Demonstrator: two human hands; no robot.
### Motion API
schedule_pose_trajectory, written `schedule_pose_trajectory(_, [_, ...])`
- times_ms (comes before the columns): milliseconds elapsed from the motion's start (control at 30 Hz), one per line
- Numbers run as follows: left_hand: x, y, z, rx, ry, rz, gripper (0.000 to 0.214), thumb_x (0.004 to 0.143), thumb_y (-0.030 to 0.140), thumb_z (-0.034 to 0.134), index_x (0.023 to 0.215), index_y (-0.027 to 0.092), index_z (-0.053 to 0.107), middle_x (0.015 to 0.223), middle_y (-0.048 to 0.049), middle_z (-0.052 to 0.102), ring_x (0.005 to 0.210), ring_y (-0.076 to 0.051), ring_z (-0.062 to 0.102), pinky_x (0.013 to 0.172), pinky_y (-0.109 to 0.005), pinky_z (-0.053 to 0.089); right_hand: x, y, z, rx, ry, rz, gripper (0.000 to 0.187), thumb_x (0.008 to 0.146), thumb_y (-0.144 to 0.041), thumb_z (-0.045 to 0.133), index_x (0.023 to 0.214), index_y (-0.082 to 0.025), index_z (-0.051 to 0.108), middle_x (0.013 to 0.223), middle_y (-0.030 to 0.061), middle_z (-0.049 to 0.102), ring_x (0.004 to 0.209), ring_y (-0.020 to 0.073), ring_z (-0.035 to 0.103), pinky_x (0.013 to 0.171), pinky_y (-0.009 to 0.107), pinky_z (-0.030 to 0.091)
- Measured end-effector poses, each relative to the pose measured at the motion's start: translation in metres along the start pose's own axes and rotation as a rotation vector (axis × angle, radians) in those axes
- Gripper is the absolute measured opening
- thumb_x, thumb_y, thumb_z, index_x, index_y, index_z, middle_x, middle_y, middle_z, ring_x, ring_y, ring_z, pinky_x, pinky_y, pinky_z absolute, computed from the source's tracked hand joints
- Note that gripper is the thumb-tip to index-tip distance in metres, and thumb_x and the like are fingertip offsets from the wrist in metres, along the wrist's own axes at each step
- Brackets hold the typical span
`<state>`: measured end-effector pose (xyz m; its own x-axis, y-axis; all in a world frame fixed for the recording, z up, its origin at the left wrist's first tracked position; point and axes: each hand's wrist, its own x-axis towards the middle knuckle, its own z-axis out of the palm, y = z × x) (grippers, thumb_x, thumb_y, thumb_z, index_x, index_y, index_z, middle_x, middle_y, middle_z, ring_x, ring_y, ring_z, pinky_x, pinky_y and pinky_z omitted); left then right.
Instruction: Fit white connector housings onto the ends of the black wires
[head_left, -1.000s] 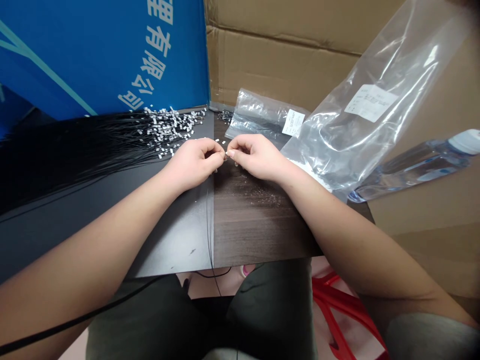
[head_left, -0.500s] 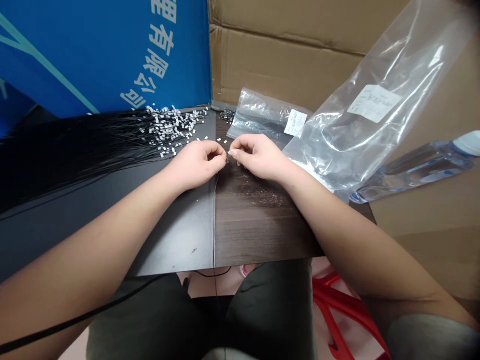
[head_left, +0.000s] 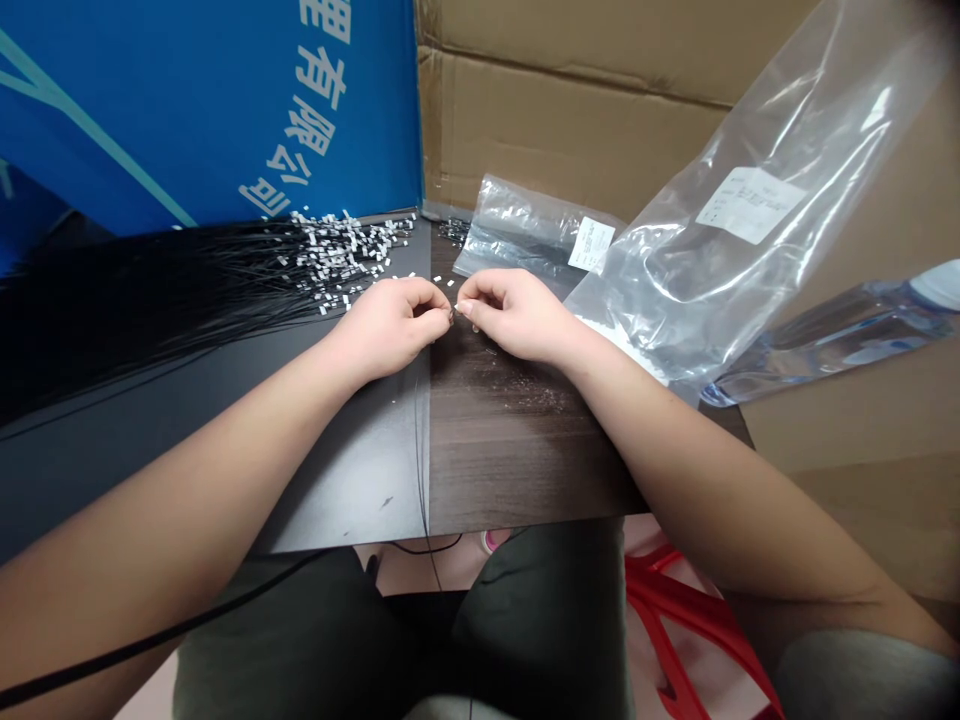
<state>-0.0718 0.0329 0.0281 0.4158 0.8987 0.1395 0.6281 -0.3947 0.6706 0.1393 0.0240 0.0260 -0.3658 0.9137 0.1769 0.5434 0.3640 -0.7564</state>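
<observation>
In the head view, both hands meet over the middle of the table (head_left: 510, 470), fingertips near each other but apart, perhaps so that such tiny parts stay in close sight. The left hand (head_left: 394, 325) has thumb and forefinger pinched together, seemingly on a thin black wire (head_left: 418, 430); its tip is too small to make out. The wire trails down past the near edge, probably because it is too long to lie out of the way. The right hand (head_left: 510, 310) pinches a tiny white piece (head_left: 457, 307) right at the fingertips, a grip that would leave most of it exposed.

Far left, a bundle of black wires (head_left: 135, 290) lies with its white ends (head_left: 337, 250) turned towards the hands, presumably for easy picking. Far right of the hands, a small clear bag (head_left: 517, 215) and a large clear bag (head_left: 675, 270) sit within reach.
</observation>
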Motion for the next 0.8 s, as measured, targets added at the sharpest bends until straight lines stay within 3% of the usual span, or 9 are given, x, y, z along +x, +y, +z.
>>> schedule_pose_trajectory(533, [0.0004,-0.0012,0.0005,0.037,-0.021,0.058,0.021,0.084,0.032,0.06,0.084,0.018,0.075,0.092,-0.0057,0.078,0.087,-0.023,0.068,0.085,-0.037,0.05,-0.0005,-0.0054,-0.0021,-0.077,-0.033,-0.028,0.013,0.094,-0.023,0.057,0.087,-0.019,0.068,0.084,0.0031,0.068,0.077,0.0188,0.053,0.075,0.035,0.038])
schedule_pose_trajectory(800, [-0.0012,0.0029,0.0001,0.017,-0.003,0.017,0.022,0.084,0.034,0.059,0.085,0.018,0.075,0.09,-0.0051,0.077,0.084,-0.022,0.065,0.08,-0.037,0.049,-0.0009,-0.0045,-0.0037,-0.005,-0.03,0.003,0.012,0.094,-0.024,0.059,0.086,-0.019,0.065,0.082,0.0022,0.065,0.078,0.0184,0.053,0.074,0.035,0.038])
